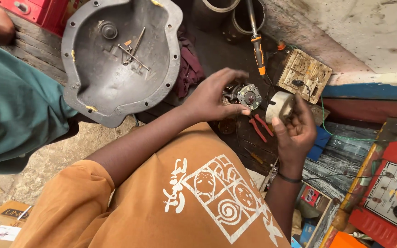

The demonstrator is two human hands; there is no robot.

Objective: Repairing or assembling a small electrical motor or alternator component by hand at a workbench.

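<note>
My left hand (214, 96) grips a small round metal motor part (249, 96) with a dark centre, fingers curled around its edge. My right hand (297, 131) is just to the right of it and holds a roll of white tape (280, 106) between thumb and fingers. Both hands hover close together above a dark, cluttered work surface. My orange printed shirt (180, 197) fills the lower middle of the view.
A large grey metal cover (116, 59) with loose bolts inside lies at upper left. An orange-and-black handled tool (258, 50), a beige switch board (304, 76), red-handled pliers (260, 128) and a red meter box (391, 197) surround the hands. Another person's green sleeve (14, 105) is at left.
</note>
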